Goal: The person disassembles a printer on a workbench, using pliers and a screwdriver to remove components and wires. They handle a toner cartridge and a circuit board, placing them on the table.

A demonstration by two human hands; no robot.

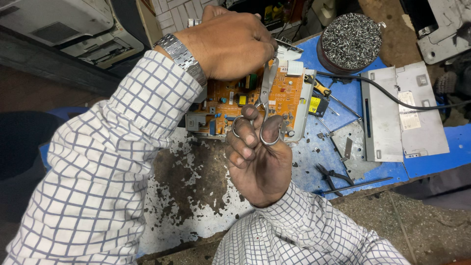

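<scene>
Starting at the left, your checked sleeve (98, 167) fills most of that side, with a metal wristwatch (184, 56) at the cuff. Your left hand (228, 44) is curled down over the top edge of an orange circuit board (274, 91), fingers closed on something up there, but I can't tell exactly what it's pinching since the knuckles hide it.

Just below, your right hand (257, 157) comes up from the bottom, palm facing you, with a finger and thumb hooked through the loops of a pair of steel scissors (265, 105). The blades point up toward your left hand and look nearly shut, tips right at the board's upper edge, by a white connector strip (289, 51).

The board sits in a grey frame on the blue desk (338, 93), whose paint is badly chipped on the near side. A small yellow-handled screwdriver (319, 87) lies just beside the board on its right. Further right, there's a round tin full of screws (351, 39) at the back, dark pliers (333, 175) near the front edge, and then a grey metal cover plate (402, 115) with a black cable (387, 93) running across it.
</scene>
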